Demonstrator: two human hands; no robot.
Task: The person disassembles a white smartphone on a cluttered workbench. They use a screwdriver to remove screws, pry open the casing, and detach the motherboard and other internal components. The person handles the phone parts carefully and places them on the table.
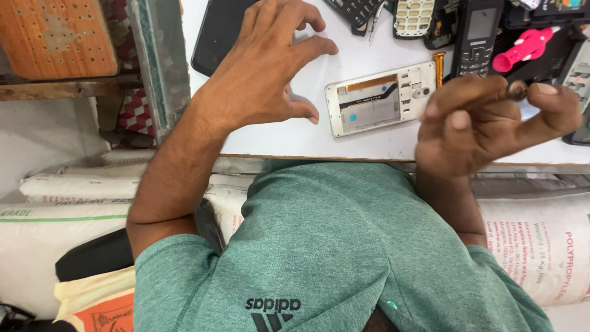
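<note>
Two hands hang over the white table. The left hand is spread wide, just left of the open phone, which lies longways left to right. The right hand pinches a small brown bit.

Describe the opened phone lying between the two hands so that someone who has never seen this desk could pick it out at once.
Start at the white desk and find its near edge. Between the spread left hand and the raised right hand lies the opened phone, a white frame with its back off and inner parts showing. The dark keypad handsets behind it are still closed.
</note>
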